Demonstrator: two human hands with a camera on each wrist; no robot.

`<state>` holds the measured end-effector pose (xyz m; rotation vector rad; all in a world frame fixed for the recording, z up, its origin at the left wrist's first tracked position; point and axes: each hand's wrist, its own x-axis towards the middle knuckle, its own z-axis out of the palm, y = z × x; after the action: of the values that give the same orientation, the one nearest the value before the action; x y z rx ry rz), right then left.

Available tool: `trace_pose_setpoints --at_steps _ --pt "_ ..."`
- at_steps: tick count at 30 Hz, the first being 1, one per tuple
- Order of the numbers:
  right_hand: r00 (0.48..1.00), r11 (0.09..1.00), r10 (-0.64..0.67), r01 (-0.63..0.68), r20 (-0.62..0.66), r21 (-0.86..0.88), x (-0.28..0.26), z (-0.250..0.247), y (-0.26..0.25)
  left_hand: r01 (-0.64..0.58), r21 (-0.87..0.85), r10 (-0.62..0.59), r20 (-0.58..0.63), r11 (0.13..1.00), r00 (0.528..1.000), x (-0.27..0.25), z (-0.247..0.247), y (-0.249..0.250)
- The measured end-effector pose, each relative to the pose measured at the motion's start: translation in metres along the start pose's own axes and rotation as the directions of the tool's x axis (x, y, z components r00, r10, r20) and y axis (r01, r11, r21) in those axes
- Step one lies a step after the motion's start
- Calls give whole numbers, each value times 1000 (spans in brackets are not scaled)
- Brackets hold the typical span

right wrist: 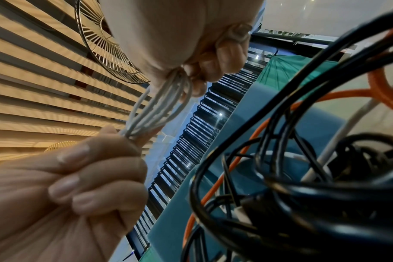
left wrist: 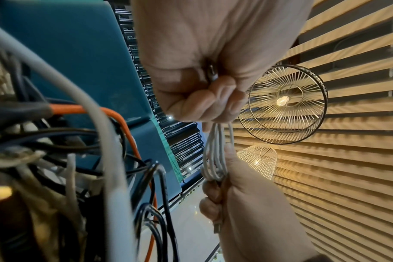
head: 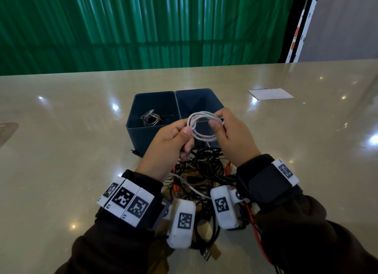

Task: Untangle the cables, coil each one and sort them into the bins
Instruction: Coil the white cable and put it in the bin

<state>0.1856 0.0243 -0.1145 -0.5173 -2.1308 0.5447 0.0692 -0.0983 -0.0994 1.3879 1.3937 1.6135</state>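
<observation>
White cable (head: 201, 128) coiled at frame center of the head view, above the right bin (head: 197, 103) — left hand (head: 166, 144) pinches its left side, right hand (head: 233, 136) its right. Left bin (head: 139, 130) holds a grey coil (head: 150, 118); the wrist views miss that. Left wrist view shows a connector tucked in the left hand's fist; right wrist view shows the tangled pile (right wrist: 303, 159) — black, orange, white — close up.

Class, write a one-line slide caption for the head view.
Both hands, left and right, hold a white coil above two blue bins, with tangled cables below.
</observation>
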Motion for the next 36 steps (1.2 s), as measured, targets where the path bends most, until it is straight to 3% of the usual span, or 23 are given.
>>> trace_pose_setpoints --at_steps 3,6,11,15,20,22,27,31,36 --pt "998 1000 -15 16 -65 15 -1 -1 0 37 192 -31 -35 981 999 1 -5 -1" --pt "998 999 -37 36 -60 -19 0 -2 1 34 411 -42 9 911 999 1 -13 0" --pt "993 998 -48 44 -110 -38 1 -2 6 47 526 -88 54 849 995 1 -21 1" --pt "996 999 -34 33 -84 -12 2 -1 7 18 543 -49 42 839 998 3 -24 -2" --pt "981 989 47 -72 187 130 2 -5 7 -12 513 9 9 858 1000 4 -24 -5" --pt "969 982 57 -98 240 163 1 -5 5 -36 515 28 23 856 999 4 -24 -4" --pt "981 976 50 -88 187 198 1 -5 1 -74 579 4 120 812 993 2 -24 -3" --pt "994 990 45 -58 104 129 -1 -5 1 -105 578 -13 195 809 981 0 -19 2" --pt "999 995 30 -34 40 93 -1 -3 1 -106 565 22 153 818 988 -2 -14 6"
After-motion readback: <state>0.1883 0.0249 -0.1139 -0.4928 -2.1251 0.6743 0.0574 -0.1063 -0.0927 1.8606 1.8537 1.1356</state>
